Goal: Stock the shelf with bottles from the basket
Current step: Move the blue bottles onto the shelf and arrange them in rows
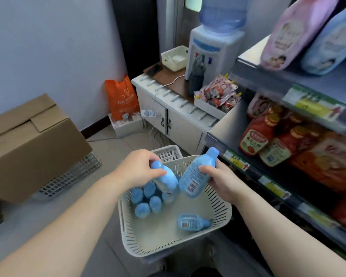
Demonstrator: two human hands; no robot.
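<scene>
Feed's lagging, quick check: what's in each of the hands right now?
Left hand: grips a lower blue bottle near its cap.
Right hand: holds a raised blue bottle.

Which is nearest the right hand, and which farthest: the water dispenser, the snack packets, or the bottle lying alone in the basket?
1. Lying bottle, in the basket below the right hand.
2. Snack packets, ahead on the cabinet.
3. Water dispenser, behind them.

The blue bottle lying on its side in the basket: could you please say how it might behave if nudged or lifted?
The lying bottle looks rounded, so it would probably roll on the flat floor of the basket. Its smooth plastic may be slippery. Probably light: the right hand holds a matching bottle alone.
</scene>
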